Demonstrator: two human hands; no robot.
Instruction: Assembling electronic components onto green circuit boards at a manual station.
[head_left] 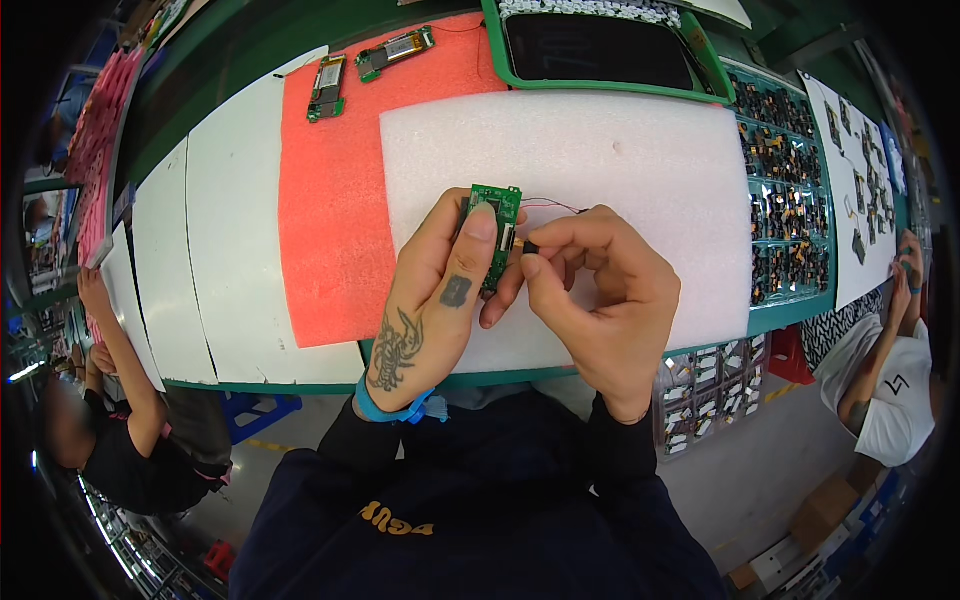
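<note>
My left hand (432,300) holds a small green circuit board (497,225) upright by its edge, thumb pressed on its face. My right hand (598,290) pinches a tiny black part (531,246) between thumb and forefinger, right against the board's right edge. Thin red and black wires (550,204) run from the board over my right fingers. Both hands hover above a white foam pad (600,150) on the bench.
An orange foam sheet (330,220) lies left of the pad with two more circuit boards (328,88) (395,52) at its far end. A green-rimmed tray (600,50) sits behind. Trays of small dark parts (785,190) stand on the right. Other people work at both sides.
</note>
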